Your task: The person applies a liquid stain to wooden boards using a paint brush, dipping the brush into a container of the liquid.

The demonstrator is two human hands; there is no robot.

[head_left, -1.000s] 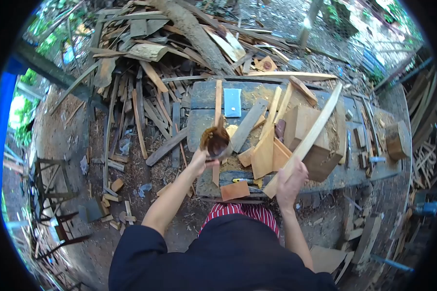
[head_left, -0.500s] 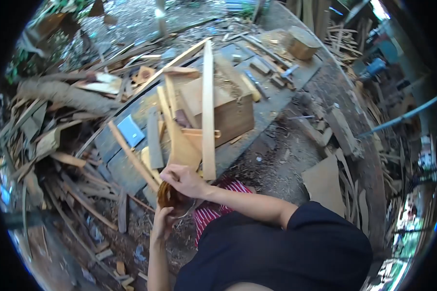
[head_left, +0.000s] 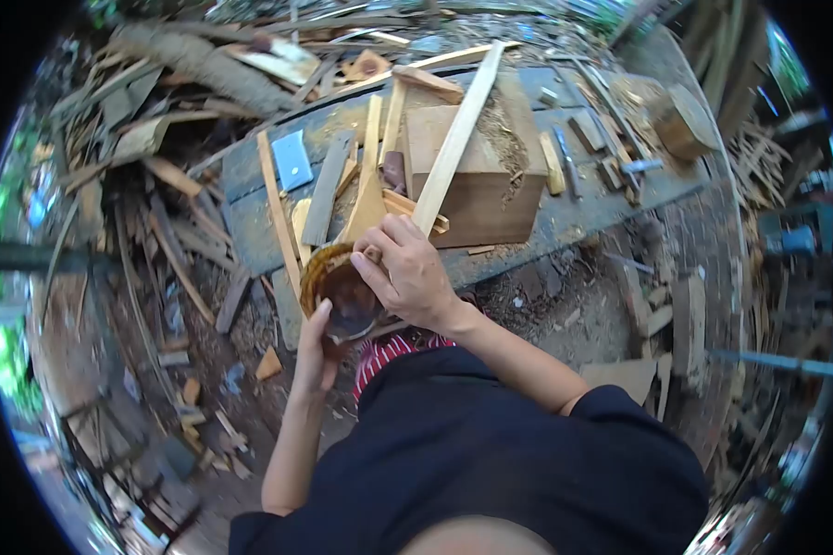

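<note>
A round amber-brown bowl with a dark inside is tilted toward me above the near edge of the workbench. My left hand grips its lower left side, thumb on the rim. At the upper right rim, my right hand is closed, thumb and fingers pinching a small brown piece too small to name. Just beyond the bowl lie a shaped pale wooden piece and a grey wood strip. A long pale wooden strip leans across a large wooden block.
The workbench carries a light-blue phone-like case, a chisel-like tool and small offcuts. A round log piece stands at its far right. Scrap wood is heaped at the left; more pieces litter the ground.
My view has tilted down, so the bench sits higher in the frame. The bowl has turned, showing its inside. My right hand has moved to its right rim.
</note>
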